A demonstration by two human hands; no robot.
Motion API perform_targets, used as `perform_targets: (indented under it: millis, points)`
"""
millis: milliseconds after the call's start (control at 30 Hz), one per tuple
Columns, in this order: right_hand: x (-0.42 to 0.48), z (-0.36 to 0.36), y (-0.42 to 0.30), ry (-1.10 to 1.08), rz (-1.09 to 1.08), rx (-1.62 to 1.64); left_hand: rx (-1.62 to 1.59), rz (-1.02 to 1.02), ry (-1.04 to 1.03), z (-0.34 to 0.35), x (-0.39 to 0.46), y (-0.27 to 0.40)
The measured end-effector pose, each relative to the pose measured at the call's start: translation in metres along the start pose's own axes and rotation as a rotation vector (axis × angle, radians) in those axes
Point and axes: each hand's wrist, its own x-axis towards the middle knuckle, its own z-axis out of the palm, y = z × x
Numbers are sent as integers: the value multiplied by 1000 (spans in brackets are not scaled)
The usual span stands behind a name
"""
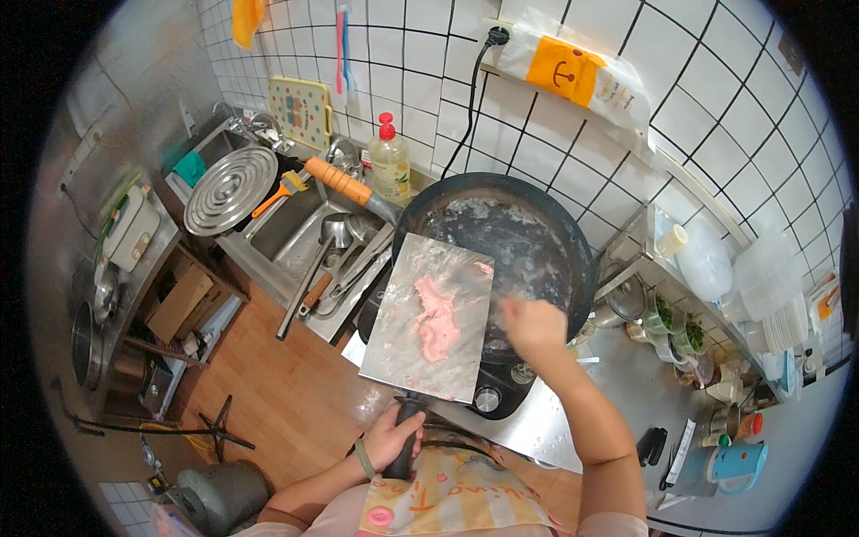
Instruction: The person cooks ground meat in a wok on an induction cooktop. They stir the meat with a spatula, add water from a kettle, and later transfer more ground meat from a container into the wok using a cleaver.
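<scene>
My left hand is closed around the black handle of a flat square metal plate, which is tilted over the near left part of a large dark wok. Pink minced meat or paste is smeared on the plate's middle, with a small bit near its upper right corner. Just right of the plate, over the wok, is my right hand, its fingers curled and slightly blurred; whether it holds something cannot be seen. The wok's inside shows whitish residue, and its orange handle points to the upper left.
At the left, a metal sink holds a ladle and other utensils, with a round steel lid beside it. A soap bottle stands behind. At the right are a shelf with plastic containers and a blue pitcher.
</scene>
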Motion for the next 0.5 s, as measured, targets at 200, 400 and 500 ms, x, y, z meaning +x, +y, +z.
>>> perform_targets:
  millis: [200, 400, 500]
  points:
    - [-36, -5, 0, 42, -170, 79, 6, -13, 14, -4, 3, -7]
    - [-44, -4, 7, 32, -80, 140, 1, -5, 1, -4, 3, -6]
    - [-35, 5, 23, 180, -27, -46, 1, 2, -5, -4, 2, -5]
